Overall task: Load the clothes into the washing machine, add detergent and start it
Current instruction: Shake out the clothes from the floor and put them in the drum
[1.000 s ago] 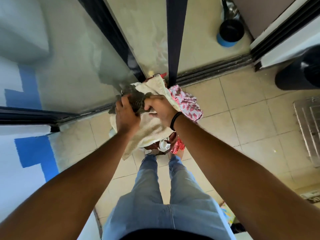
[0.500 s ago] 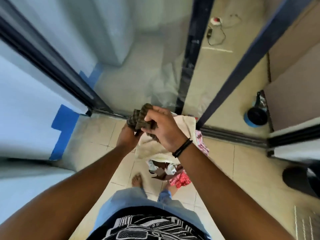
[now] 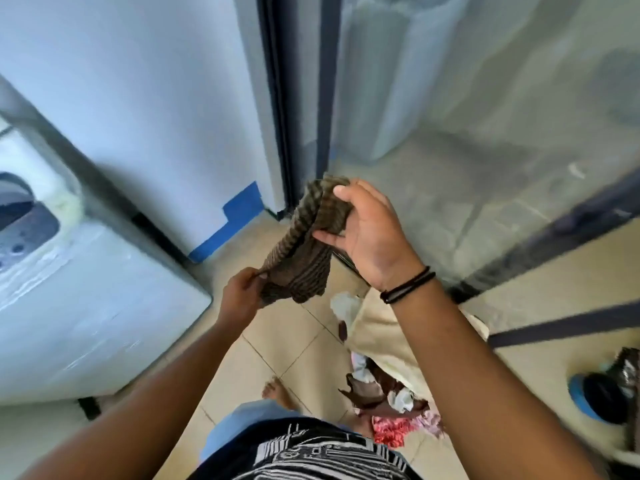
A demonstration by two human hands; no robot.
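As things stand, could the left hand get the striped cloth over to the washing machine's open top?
Probably yes. The left hand pinches the striped cloth on the side nearest the washing machine, and nothing stands between them. The right hand also grips the cloth and would need to release or follow.

Floor: beige square tiles [image 3: 277, 344] with thin grout lines, below the hands. White painted wall [image 3: 145, 98] up-left of the hands, blue painted patch [image 3: 239, 216] at its base. Dark metal sliding-door frame [image 3: 298, 98] directly behind the hands, hazy glass panel [image 3: 485, 133] to the right of them, pale floor visible through it. Bright daylight, soft shadows.
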